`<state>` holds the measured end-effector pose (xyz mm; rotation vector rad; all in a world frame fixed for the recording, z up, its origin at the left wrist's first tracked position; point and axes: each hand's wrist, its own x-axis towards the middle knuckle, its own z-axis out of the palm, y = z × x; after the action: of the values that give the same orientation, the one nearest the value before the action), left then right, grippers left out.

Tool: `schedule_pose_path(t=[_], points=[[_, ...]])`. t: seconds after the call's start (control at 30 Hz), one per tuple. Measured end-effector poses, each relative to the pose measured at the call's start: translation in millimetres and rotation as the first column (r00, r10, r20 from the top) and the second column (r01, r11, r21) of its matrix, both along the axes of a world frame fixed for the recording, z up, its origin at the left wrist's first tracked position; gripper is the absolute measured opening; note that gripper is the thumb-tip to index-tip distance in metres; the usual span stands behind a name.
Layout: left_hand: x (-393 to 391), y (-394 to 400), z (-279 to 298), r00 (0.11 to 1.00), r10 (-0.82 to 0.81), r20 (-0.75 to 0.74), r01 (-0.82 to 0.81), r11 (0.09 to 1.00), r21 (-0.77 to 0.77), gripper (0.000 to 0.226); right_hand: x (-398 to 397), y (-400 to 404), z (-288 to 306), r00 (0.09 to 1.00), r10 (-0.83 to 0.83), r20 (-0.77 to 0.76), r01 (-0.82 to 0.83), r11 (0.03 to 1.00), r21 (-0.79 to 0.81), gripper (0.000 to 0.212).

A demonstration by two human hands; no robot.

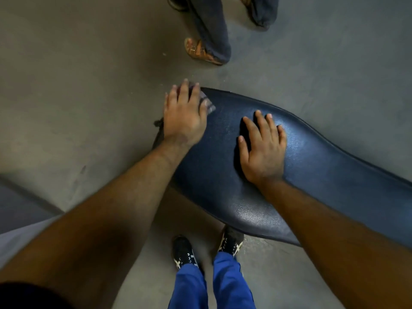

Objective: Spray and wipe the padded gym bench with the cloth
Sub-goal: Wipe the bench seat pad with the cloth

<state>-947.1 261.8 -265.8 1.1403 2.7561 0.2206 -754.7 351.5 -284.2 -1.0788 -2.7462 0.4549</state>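
Grey concrete floor [89, 85]. Dark blue padded vinyl gym bench [312, 175], running diagonally from centre to right edge. Right hand [263, 150], flat on bench top, fingers spread. Left hand [184, 117], fingers splayed, pressing small checked cloth [206, 101] onto bench's far end; cloth beneath fingertips, corner protruding rightward.
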Motion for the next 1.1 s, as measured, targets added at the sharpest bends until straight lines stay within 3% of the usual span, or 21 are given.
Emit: schedule_pose_path(t=[0.03, 0.07, 0.2, 0.33, 0.37, 0.47, 0.5, 0.6, 0.63, 0.73, 0.8, 0.93, 0.97, 1.1], points=[[1.9, 9.1, -0.2, 0.997, 0.076, 0.001, -0.076, 0.997, -0.020, 0.056, 0.0, -1.0, -1.4, 1.000, -0.018, -0.018, 0.017, 1.000, -0.014, 0.052], [10.4, 12.5, 0.0, 0.999, 0.044, -0.017, -0.045, 0.998, -0.043, 0.056, -0.5, -2.1, -1.4, 0.998, -0.049, -0.036, 0.048, 0.999, -0.024, 0.053], [10.2, -8.2, 3.2, 0.916, -0.400, -0.019, 0.399, 0.915, -0.063, 0.056, -3.6, -2.3, -2.6, 0.988, -0.152, -0.018, 0.152, 0.988, -0.006, 0.055], [5.8, 34.4, 2.8, 0.995, -0.099, -0.030, 0.098, 0.995, -0.026, 0.055, -3.8, 1.1, -5.0, 0.991, -0.133, -0.011, 0.132, 0.991, -0.024, 0.053], [22.1, 35.5, 0.9, 0.991, -0.127, -0.029, 0.126, 0.991, -0.044, 0.056, -3.6, 0.9, -3.8, 0.990, -0.140, -0.028, 0.139, 0.989, -0.047, 0.054], [39.0, 12.7, 1.0, 0.907, -0.421, 0.008, 0.421, 0.905, -0.066, 0.059, -4.1, 2.7, 1.1, 0.984, -0.165, -0.074, 0.157, 0.982, -0.103, 0.060], [29.3, 15.3, 1.9, 0.901, -0.434, -0.007, 0.433, 0.900, -0.055, 0.059, -3.8, 2.9, 0.8, 0.982, -0.172, -0.079, 0.163, 0.981, -0.106, 0.061], [19.8, 45.1, 1.4, 0.984, -0.173, -0.049, 0.170, 0.984, -0.050, 0.056, -3.6, 2.3, -3.5, 0.980, -0.170, -0.101, 0.160, 0.982, -0.101, 0.063], [31.8, 43.9, 0.7, 0.987, -0.152, -0.054, 0.150, 0.988, -0.035, 0.055, -2.5, 1.8, -3.2, 0.979, -0.172, -0.111, 0.159, 0.981, -0.114, 0.062], [62.4, -3.1, -0.1, 0.911, -0.410, -0.043, 0.409, 0.912, -0.024, 0.054, -0.3, 3.7, 1.4, 0.981, -0.153, -0.118, 0.136, 0.980, -0.143, 0.059], [46.2, -21.9, 1.2, 0.880, -0.472, -0.046, 0.471, 0.881, -0.037, 0.054, 2.6, 2.3, 3.6, 0.994, -0.098, -0.047, 0.092, 0.990, -0.106, 0.056], [49.9, 9.8, 4.0, 0.992, -0.117, -0.048, 0.116, 0.992, -0.040, 0.056, 15.0, -13.9, -1.7, 0.993, -0.063, 0.096, 0.063, 0.998, 0.006, 0.059], [64.7, 2.7, 2.3, 0.992, -0.117, -0.047, 0.115, 0.993, -0.035, 0.056, 20.0, -17.6, -2.4, 0.990, -0.102, 0.094, 0.101, 0.995, 0.014, 0.059], [80.8, -78.5, -1.7, 0.917, -0.390, -0.081, 0.389, 0.921, -0.031, 0.053, 32.8, -39.8, 1.2, 0.977, -0.189, 0.098, 0.191, 0.982, -0.010, 0.058]])
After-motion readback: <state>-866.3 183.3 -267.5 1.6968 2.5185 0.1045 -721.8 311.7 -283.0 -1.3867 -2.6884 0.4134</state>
